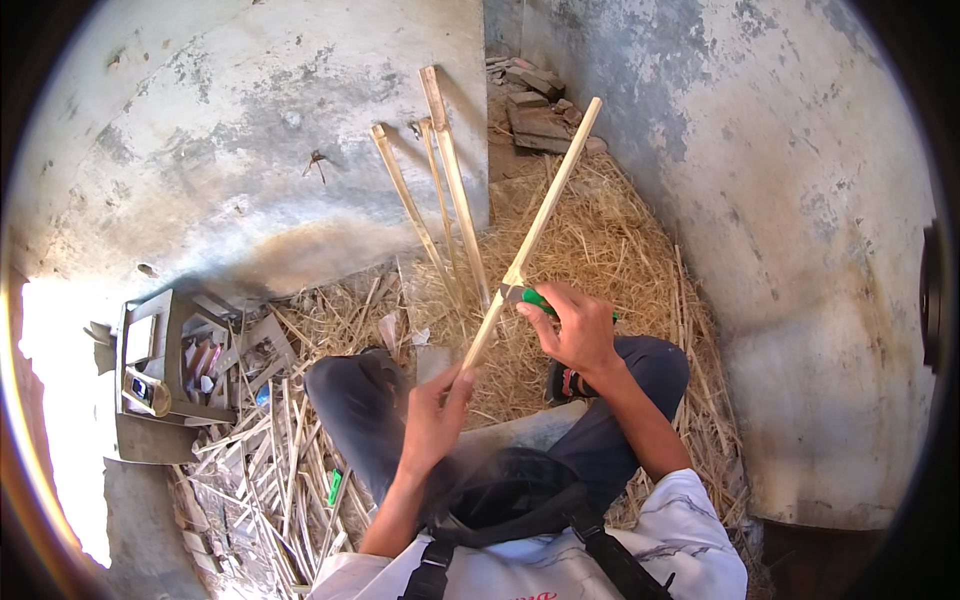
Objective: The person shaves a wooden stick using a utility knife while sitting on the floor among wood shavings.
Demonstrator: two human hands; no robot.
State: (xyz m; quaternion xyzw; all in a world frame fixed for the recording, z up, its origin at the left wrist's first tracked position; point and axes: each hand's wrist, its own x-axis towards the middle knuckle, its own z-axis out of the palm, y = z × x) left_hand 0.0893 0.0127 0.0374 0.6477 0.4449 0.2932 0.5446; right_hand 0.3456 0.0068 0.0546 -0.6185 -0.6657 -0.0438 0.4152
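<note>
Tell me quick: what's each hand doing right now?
Left hand: closed around the lower end of the long wooden stick.
Right hand: closed on a green-handled knife, its blade against the stick.

Both hands raised, grips closed

Pale bamboo stick, seemingly green-handled knife
</note>
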